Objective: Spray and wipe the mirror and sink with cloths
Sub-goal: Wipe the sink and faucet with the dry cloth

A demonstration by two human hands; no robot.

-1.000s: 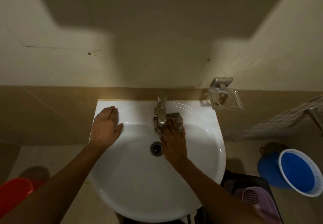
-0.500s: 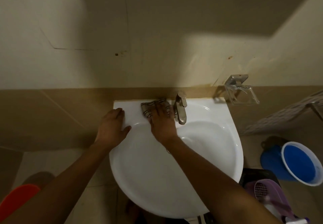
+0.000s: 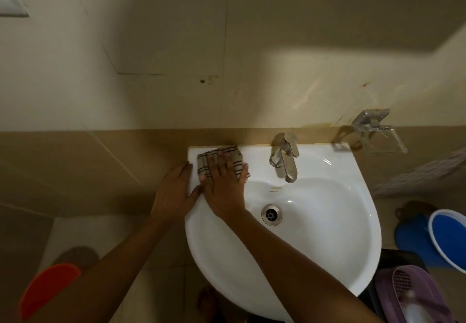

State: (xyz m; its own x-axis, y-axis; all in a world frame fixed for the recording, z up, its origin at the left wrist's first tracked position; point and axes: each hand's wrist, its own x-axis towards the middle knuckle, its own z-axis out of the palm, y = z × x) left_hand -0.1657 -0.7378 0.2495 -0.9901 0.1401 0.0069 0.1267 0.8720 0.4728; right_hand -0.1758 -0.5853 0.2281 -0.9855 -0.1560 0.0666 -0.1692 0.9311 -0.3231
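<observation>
Checked cloth (image 3: 219,162) down flat at the back left corner of the sink (image 3: 327,222), pinned under the spread fingers of the right hand (image 3: 225,186), palm pressing rather than gripping. Soft, limp and probably damp, so best driven with a flat palm on its middle, bunching likely on the slick glazed rim. Left hand (image 3: 174,194) open, empty, braced on the left edge, thumb touching the right hand.

A checked cloth (image 3: 219,161) lies flat on the white sink's (image 3: 325,267) back-left rim, left of the tap (image 3: 285,159).
</observation>
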